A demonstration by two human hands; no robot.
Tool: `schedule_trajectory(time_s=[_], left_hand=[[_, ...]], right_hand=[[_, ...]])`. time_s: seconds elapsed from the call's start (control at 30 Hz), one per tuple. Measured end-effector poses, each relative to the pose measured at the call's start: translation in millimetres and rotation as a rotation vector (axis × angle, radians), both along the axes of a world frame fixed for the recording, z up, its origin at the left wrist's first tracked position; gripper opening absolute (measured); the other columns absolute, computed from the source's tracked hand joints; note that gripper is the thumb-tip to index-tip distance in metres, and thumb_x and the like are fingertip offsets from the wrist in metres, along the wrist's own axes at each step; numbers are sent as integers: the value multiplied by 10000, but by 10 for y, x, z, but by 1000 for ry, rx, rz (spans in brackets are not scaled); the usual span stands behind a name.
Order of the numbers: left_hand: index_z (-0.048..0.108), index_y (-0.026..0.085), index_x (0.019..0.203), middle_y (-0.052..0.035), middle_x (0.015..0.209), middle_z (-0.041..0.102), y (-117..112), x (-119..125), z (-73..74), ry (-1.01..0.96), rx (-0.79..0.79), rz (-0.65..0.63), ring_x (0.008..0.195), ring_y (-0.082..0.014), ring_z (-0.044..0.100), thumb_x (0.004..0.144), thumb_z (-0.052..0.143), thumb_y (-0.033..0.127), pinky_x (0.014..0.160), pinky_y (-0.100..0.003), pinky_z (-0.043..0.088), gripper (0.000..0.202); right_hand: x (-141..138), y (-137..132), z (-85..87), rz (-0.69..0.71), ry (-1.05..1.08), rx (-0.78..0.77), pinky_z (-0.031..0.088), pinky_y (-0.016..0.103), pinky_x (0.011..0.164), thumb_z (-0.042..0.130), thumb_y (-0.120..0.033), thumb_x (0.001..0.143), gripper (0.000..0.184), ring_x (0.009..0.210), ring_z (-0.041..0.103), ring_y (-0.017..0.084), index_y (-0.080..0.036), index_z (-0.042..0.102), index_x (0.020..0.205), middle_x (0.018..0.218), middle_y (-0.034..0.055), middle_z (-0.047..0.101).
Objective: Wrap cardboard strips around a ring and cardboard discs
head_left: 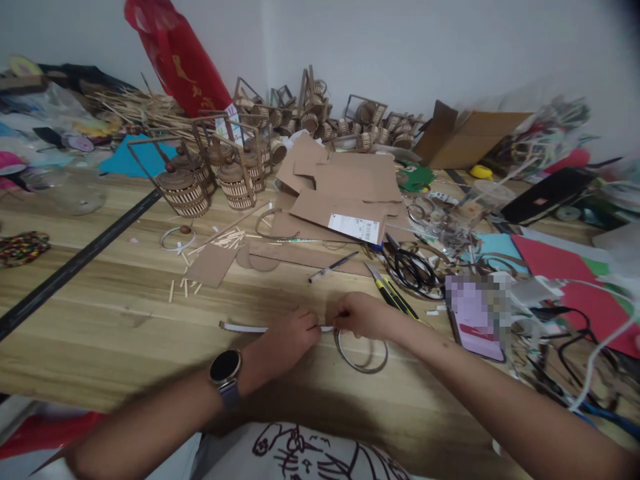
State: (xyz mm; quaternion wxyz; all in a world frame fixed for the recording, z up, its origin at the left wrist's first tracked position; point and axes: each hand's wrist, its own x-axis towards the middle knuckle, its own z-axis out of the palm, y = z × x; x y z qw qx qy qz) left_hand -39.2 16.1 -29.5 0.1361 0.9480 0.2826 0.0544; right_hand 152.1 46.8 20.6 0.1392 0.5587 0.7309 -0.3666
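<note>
We are looking at one narrow, flat, white-faced strip (245, 327) lying on a pale wooden tabletop (165, 353), its long axis running left to right through both hands. The left hand (295, 333) is pinching it and sitting nearer its free left end; the right hand (360, 315), just beside, is pinching its right part, where one thin, greyish round loop (369, 371), apparently joined, is curving toward us. Beyond, we are counting one slim dark pen (333, 267) and, rightward, one dark-edged phone (477, 323) glowing.
</note>
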Motion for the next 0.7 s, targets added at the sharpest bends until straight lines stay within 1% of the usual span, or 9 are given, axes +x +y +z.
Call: schedule_trajectory(time_s=[0.07,0.13,0.23,0.33,0.5,0.6,0.7], left_hand=[[659,130,904,-70,930,659,-18,1,27,-13,9,20,886,-199,568,973,390,52,807,-303,473,288],[657,147,897,-63,935,662,-28,5,39,-21,26,39,892,-193,571,969,385,35,820,-295,475,303],[654,149,871,-57,919,665,-15,9,24,-15,49,11,875,-194,576,966,391,34,799,-298,490,302],[654,126,877,-65,915,663,14,11,2,-13,43,-18,872,-202,578,965,410,45,784,-313,500,271],[655,121,892,-71,925,663,20,9,41,2,25,-13,858,-198,574,965,425,51,771,-306,493,251],[660,125,904,-70,933,665,11,7,67,2,42,-18,861,-197,574,969,428,60,766,-307,494,249],[665,119,936,-78,937,662,9,7,55,2,54,-26,868,-206,572,972,434,72,762,-315,496,239]], right_hand=[[76,-1,-52,-28,38,-28,394,168,487,510,-156,816,280,523,555,84,-195,771,909,744,-7,721],[137,-6,-70,-56,48,-37,388,169,469,504,-158,809,280,516,539,85,-183,769,898,723,-6,706],[206,-14,-30,-81,24,-31,370,179,464,528,-170,788,244,528,532,94,-172,770,823,681,-5,685],[243,-14,36,-79,-32,-4,353,197,490,569,-194,776,209,564,548,110,-178,777,769,657,-2,679],[240,-11,64,-67,-160,59,346,229,551,608,-205,761,195,691,614,158,-178,792,817,748,40,725],[223,-29,62,-68,-224,81,338,232,550,609,-214,773,196,718,632,166,-183,789,846,793,55,737],[212,-54,75,-60,-260,94,330,235,546,603,-233,795,198,735,640,170,-194,784,867,818,60,740]])
